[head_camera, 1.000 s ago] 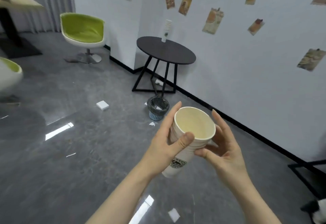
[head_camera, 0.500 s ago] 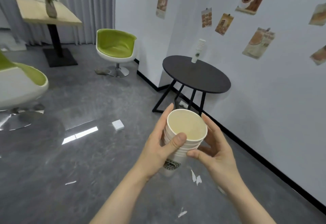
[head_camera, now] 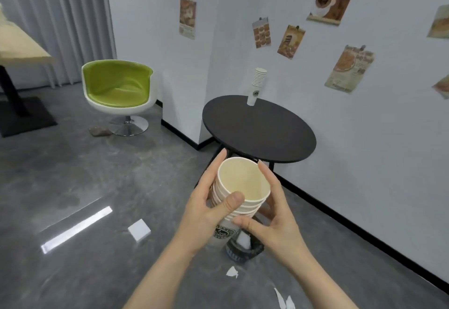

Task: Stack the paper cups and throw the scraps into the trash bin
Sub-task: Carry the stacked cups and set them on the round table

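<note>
I hold a stack of nested paper cups (head_camera: 243,187) in front of me, its open mouth tilted toward the camera. My left hand (head_camera: 206,214) grips the stack from the left, thumb across the rims. My right hand (head_camera: 274,221) wraps it from the right, thumb under the lower rims. A second tall stack of cups (head_camera: 257,86) stands on the round black table (head_camera: 267,136). The small trash bin (head_camera: 245,250) sits on the floor, mostly hidden behind my hands. White paper scraps lie on the floor: a folded piece (head_camera: 139,230), a torn bit (head_camera: 232,272) and strips (head_camera: 283,300).
A green and white swivel chair (head_camera: 119,87) stands at the back left beside grey curtains. A wooden table on a black base (head_camera: 17,48) is at the far left. Posters hang on the white walls. The grey floor is glossy, with a light reflection.
The view has come closer to the black table and the bin, which now lies right under my hands. Both hands keep the same hold on the cup stack.
</note>
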Tool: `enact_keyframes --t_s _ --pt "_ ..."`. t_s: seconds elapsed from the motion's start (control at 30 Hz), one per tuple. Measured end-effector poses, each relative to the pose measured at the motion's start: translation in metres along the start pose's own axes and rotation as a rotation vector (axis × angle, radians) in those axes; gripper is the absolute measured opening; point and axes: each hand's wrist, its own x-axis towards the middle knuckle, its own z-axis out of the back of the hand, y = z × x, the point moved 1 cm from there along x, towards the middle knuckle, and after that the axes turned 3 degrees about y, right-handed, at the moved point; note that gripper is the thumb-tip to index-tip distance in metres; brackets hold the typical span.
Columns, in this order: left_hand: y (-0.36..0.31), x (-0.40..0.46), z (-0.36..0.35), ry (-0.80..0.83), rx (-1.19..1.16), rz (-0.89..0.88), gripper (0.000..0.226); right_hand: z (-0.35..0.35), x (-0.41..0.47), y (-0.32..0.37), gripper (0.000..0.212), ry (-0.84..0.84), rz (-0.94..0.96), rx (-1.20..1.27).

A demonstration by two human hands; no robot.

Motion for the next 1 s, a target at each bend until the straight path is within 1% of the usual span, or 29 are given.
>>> enact_keyframes --t_s 0.07,0.17,0.3,0.5,0.67,0.8,1.0 --pt "0.011 0.043 0.013 0.014 -0.021 -0.004 0.076 0.003 0.043 -0.012 0.1 -0.006 0.009 -0.04" --pt "0.028 0.107 0.033 0.016 -0.069 -0.003 0.073 0.011 0.108 -0.029 0.1 -0.005 0.022 -0.081" --pt "0.049 0.197 0.057 0.014 -0.093 -0.014 0.071 0.028 0.201 -0.054 0.091 0.006 0.073 -0.106" --pt "0.082 0.328 0.095 0.014 -0.142 0.031 0.068 0.051 0.339 -0.094 0.087 0.024 0.054 -0.123" --pt "0.112 0.434 0.126 0.021 -0.14 0.037 0.058 0.064 0.443 -0.128 0.084 -0.023 0.03 -0.156" --pt "0.14 0.527 0.157 0.081 -0.098 0.037 0.056 0.073 0.528 -0.157 0.083 -0.097 0.021 -0.208" --pt "0.164 0.676 0.204 0.25 -0.049 0.095 0.057 0.083 0.655 -0.185 0.082 -0.241 -0.003 -0.241"
